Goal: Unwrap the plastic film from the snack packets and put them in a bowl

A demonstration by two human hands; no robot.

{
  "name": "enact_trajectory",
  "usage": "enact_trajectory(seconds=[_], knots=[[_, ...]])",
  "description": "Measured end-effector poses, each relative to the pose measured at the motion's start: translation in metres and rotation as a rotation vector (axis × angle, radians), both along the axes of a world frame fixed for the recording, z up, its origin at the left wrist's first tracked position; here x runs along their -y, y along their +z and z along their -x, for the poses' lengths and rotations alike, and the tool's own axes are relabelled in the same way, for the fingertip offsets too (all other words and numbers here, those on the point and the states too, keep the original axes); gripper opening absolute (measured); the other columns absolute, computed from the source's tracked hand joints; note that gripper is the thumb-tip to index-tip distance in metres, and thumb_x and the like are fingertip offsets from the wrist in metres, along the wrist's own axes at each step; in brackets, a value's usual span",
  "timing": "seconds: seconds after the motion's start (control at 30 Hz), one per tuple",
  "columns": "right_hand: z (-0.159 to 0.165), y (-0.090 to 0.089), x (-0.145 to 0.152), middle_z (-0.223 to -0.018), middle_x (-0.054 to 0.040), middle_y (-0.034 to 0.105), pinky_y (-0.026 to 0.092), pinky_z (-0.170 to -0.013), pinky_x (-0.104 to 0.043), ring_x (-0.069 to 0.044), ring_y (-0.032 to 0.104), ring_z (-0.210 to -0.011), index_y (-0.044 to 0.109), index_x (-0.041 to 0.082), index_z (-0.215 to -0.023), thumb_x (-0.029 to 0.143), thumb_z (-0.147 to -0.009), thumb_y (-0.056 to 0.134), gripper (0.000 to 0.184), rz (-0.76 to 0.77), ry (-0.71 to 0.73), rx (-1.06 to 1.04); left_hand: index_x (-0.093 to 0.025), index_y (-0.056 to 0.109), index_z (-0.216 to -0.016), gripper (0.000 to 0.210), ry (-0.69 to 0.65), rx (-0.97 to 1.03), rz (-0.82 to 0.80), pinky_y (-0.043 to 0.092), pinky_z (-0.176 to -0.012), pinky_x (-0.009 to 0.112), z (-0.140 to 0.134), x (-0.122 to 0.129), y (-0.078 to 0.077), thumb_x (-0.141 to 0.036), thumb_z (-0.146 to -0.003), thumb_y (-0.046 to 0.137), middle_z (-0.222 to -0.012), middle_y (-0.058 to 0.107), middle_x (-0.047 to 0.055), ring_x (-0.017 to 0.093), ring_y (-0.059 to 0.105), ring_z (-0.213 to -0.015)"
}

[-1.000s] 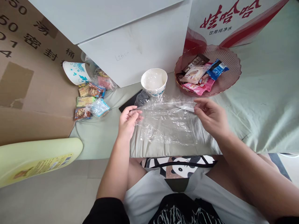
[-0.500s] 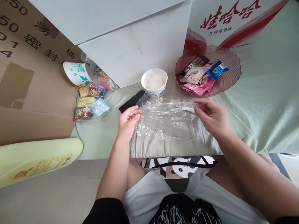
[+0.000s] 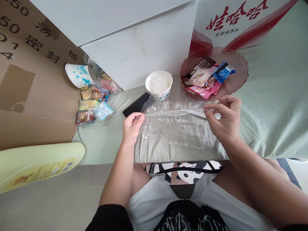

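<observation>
A sheet of clear plastic film [image 3: 173, 123] lies over the front of the green cloth, its edge pulled straight between my two hands. My left hand [image 3: 132, 125] pinches the left end of that edge between thumb and fingers. At the other end, my right hand [image 3: 225, 118] pinches the film with thumb and index finger, its other fingers raised and curled. Just behind the film stands a white paper bowl [image 3: 159, 84], which looks covered or lined with clear film. A dark phone [image 3: 137, 105] lies flat behind my left hand, partly under the film.
A pink ribbed bowl [image 3: 242, 75] with several wrapped snacks stands behind my right hand. At left are a tipped paper cup [image 3: 78, 75], several snack packs [image 3: 92, 101] and a cardboard box [image 3: 48, 86]. White boxes [image 3: 144, 48] stand behind. A yellow-green container [image 3: 43, 163] sits front left.
My right hand has moved a little to the right and its fingers have lifted. The film's edge is now drawn into a straight line between both hands.
</observation>
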State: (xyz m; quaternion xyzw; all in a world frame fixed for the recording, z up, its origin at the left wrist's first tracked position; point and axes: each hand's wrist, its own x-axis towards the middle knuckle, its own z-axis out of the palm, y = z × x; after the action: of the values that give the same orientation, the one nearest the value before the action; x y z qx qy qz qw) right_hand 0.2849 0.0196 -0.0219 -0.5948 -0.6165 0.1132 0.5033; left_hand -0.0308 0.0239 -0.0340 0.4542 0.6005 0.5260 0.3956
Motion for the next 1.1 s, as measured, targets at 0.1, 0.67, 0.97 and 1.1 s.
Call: enact_trajectory(seconds=[0.1,0.67,0.97,1.1], knots=[[0.000,0.003,0.002,-0.106,-0.0088,0.065,0.053,-0.090,-0.046,-0.025,0.065,-0.100,0.071,0.025,-0.082,0.024,-0.087,0.064,0.010,-0.023,0.079,0.042,-0.019,0.073,-0.078,0.024,-0.011,-0.001,-0.044,0.053,-0.065,0.024,0.000,-0.001,0.000,-0.039,-0.070,0.083,-0.081,0.065,0.002,0.013,0.060,-0.072],[0.005,0.017,0.008,-0.055,-0.0002,0.065,0.039,-0.052,-0.027,-0.014,0.055,-0.049,0.067,0.019,-0.085,0.037,-0.089,0.052,0.024,0.502,0.533,-0.006,-0.019,0.066,-0.070,0.019,-0.032,0.104,0.017,0.050,-0.070,0.026,-0.003,0.001,0.002,-0.033,-0.070,0.078,-0.099,0.065,0.005,0.018,0.062,-0.089],[0.006,0.012,0.007,-0.059,0.0002,0.065,0.039,-0.054,-0.027,-0.013,0.053,-0.049,0.068,0.019,-0.084,0.037,-0.090,0.051,0.025,0.470,0.543,0.054,-0.020,0.067,-0.074,0.014,-0.211,-0.105,0.114,0.043,-0.066,0.027,-0.005,0.006,0.008,-0.033,-0.079,0.070,-0.074,0.066,0.001,0.014,0.056,-0.069],[0.008,0.009,0.007,-0.059,-0.0003,0.065,0.039,-0.055,-0.027,-0.013,0.053,-0.051,0.069,0.018,-0.086,0.036,-0.090,0.050,0.026,0.463,0.577,0.088,-0.020,0.066,-0.074,0.015,-0.236,-0.164,0.128,0.039,-0.061,0.026,-0.007,0.006,0.011,-0.034,-0.078,0.069,-0.072,0.064,0.000,0.014,0.052,-0.067]])
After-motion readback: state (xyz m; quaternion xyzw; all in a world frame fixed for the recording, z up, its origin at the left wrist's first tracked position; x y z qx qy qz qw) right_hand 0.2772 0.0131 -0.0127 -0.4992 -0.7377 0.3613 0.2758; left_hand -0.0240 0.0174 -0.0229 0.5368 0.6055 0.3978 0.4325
